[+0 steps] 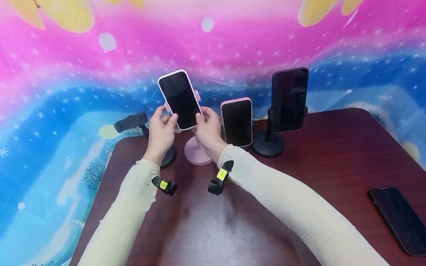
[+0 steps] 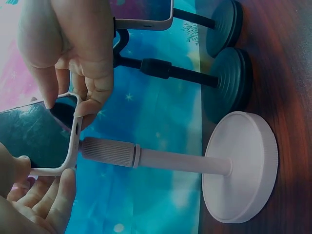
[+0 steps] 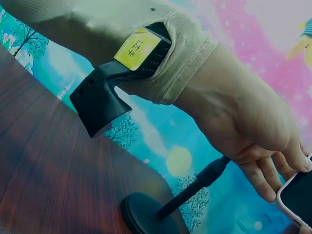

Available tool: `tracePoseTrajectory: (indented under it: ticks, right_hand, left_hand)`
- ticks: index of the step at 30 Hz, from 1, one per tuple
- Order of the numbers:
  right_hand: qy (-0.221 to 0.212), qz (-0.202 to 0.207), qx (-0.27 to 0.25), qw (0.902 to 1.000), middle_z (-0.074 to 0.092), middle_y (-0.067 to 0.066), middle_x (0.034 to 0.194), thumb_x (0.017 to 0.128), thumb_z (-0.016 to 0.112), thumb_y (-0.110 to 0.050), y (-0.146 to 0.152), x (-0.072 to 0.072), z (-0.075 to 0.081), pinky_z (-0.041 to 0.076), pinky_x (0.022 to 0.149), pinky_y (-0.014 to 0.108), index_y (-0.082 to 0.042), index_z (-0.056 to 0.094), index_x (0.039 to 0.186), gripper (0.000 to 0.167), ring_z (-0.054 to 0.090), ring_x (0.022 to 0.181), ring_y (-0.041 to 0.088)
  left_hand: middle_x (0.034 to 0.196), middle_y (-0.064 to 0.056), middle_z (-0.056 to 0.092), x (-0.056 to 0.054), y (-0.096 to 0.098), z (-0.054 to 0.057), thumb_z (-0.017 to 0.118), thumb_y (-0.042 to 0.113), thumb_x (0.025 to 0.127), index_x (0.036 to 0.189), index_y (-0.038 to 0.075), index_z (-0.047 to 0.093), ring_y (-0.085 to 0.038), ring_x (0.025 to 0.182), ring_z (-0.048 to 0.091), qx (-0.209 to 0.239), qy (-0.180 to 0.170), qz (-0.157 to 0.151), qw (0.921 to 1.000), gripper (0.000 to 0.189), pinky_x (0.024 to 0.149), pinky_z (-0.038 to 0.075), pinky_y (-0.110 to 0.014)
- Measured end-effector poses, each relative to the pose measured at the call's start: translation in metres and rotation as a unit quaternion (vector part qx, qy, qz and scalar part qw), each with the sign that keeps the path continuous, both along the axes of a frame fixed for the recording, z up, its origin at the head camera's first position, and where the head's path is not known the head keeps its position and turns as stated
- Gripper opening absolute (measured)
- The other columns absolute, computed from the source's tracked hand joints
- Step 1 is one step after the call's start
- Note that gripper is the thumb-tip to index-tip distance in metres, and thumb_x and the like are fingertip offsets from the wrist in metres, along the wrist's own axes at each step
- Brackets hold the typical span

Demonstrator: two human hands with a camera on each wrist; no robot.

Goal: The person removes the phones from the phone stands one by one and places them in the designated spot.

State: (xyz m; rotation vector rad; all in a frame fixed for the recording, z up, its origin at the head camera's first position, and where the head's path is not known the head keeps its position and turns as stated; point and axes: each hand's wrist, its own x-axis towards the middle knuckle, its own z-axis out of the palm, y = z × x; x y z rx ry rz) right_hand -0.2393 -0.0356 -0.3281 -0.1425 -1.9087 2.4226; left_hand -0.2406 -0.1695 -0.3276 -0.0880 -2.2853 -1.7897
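Note:
A smartphone in a pale pink case (image 1: pixel 181 100) sits tilted in a pink phone stand (image 1: pixel 196 151), whose clamp arms show at its sides. My left hand (image 1: pixel 160 130) grips the phone's lower left corner, its thumb on the screen edge. At the lower right corner, my right hand (image 1: pixel 209 129) pinches the phone the same way. The left wrist view shows both thumbs on the dark screen (image 2: pixel 36 134) and fingers behind, above the stand's ribbed collar (image 2: pixel 108 151). In the right wrist view, my left hand (image 3: pixel 253 117) holds the case's edge.
Right of my hands stand a pink-edged phone (image 1: pixel 237 123) and a black phone (image 1: pixel 290 99) on a black stand (image 1: pixel 267 144). A black stand with a bare holder (image 1: pixel 131 122) is at the left. Another black phone (image 1: pixel 405 221) lies on the table (image 1: pixel 331 158) near the right edge.

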Motion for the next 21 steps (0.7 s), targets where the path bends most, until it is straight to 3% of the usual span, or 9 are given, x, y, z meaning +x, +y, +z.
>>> tracePoseTrajectory:
  ticks: [3, 10, 16, 21]
  right_hand:
    - [-0.001, -0.001, -0.006, 1.0000, 0.066, 0.021, 0.130, 0.106, 0.047, -0.008, 0.000, 0.001, 0.000, 0.058, 0.101, 0.046, -0.001, 0.058, 0.134, 0.030, 0.066, 0.109, 0.027]
    - [0.007, -0.002, -0.009, 0.9999, 0.067, 0.021, 0.126, 0.106, 0.047, -0.006, -0.002, 0.005, -0.001, 0.061, 0.095, 0.041, -0.001, 0.060, 0.131, 0.028, 0.065, 0.102, 0.021]
    - [0.030, -0.011, 0.028, 0.9991, 0.068, 0.022, 0.125, 0.105, 0.049, -0.004, 0.000, 0.009, -0.001, 0.059, 0.097, 0.048, 0.002, 0.062, 0.129, 0.028, 0.066, 0.105, 0.026]
    - [0.040, -0.011, 0.045, 0.9981, 0.069, 0.022, 0.123, 0.104, 0.050, -0.004, 0.001, 0.013, -0.001, 0.057, 0.096, 0.051, 0.003, 0.062, 0.128, 0.027, 0.065, 0.098, 0.022]
  left_hand:
    - [0.133, -0.027, 0.063, 0.002, 0.000, 0.000, 0.051, 0.009, 0.105, 0.143, 0.000, 0.042, -0.008, 0.083, 0.067, 0.003, 0.001, -0.010, 0.9999, 0.040, 0.064, 0.061, -0.022]
    - [0.138, -0.025, 0.060, 0.007, -0.004, -0.001, 0.049, 0.007, 0.105, 0.143, 0.001, 0.040, -0.008, 0.090, 0.068, 0.005, 0.013, -0.032, 0.9994, 0.039, 0.066, 0.062, -0.024]
    - [0.134, -0.026, 0.062, 0.011, -0.007, -0.002, 0.050, 0.008, 0.105, 0.143, 0.000, 0.040, -0.004, 0.087, 0.067, 0.002, 0.024, -0.039, 0.9989, 0.040, 0.067, 0.063, -0.028]
    - [0.132, -0.028, 0.063, 0.017, -0.009, 0.001, 0.050, 0.010, 0.106, 0.143, -0.002, 0.041, -0.001, 0.085, 0.066, -0.006, 0.030, -0.042, 0.9986, 0.040, 0.065, 0.060, -0.020]
